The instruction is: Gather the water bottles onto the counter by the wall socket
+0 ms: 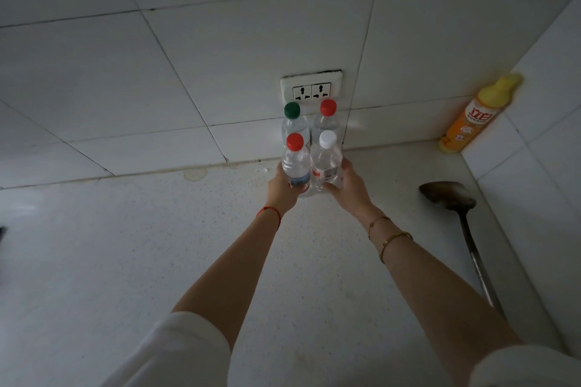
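Note:
Several clear water bottles stand upright in a tight square on the pale counter (157, 245), right below the white wall socket (311, 88). At the back are a green-capped bottle (294, 122) and a red-capped bottle (327, 121). In front are another red-capped bottle (295, 160) and a white-capped bottle (327, 157). My left hand (281, 188) wraps the front red-capped bottle from the left. My right hand (349, 185) wraps the white-capped bottle from the right. The bottles' bases are hidden behind my fingers.
An orange detergent bottle with a yellow cap (474, 116) stands in the corner at the right. A dark metal spatula (456, 214) lies on the counter along the right wall. Tiled walls close the back and the right side.

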The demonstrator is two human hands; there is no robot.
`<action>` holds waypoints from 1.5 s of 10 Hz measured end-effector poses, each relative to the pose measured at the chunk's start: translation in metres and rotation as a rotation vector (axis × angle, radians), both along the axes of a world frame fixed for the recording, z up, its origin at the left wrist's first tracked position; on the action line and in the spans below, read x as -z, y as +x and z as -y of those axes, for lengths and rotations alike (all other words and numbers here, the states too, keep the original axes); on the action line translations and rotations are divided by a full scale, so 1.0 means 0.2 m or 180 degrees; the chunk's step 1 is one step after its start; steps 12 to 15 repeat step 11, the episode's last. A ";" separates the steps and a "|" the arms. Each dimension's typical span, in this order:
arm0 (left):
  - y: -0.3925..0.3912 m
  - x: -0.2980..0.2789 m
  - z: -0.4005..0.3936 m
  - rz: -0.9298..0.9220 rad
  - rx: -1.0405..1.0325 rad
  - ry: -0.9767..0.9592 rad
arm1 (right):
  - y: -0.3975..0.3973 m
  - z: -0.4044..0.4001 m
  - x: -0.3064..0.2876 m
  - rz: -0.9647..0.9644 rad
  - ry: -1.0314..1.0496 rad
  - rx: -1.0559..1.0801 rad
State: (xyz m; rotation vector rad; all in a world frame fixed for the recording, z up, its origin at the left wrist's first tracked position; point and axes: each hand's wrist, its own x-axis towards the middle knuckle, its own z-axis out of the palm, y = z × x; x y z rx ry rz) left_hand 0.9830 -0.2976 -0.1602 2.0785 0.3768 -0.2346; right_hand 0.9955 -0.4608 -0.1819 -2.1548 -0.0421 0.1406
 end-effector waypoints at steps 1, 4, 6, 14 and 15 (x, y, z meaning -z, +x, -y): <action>0.02 0.04 0.02 0.0108 -0.0133 -0.0092 | 0.02 -0.01 0.02 0.0000 0.0062 -0.0027; 0.04 0.08 0.01 0.0070 -0.0027 -0.0184 | 0.08 -0.01 0.03 -0.0195 -0.0006 -0.0072; 0.05 0.10 0.01 0.0051 0.0028 -0.0147 | 0.07 -0.01 0.02 -0.0195 -0.0060 -0.0057; -0.15 -0.07 -0.04 0.0043 0.0483 0.0995 | -0.11 0.03 -0.14 -0.0235 -0.1127 -0.0092; -0.15 -0.07 -0.04 0.0043 0.0483 0.0995 | -0.11 0.03 -0.14 -0.0235 -0.1127 -0.0092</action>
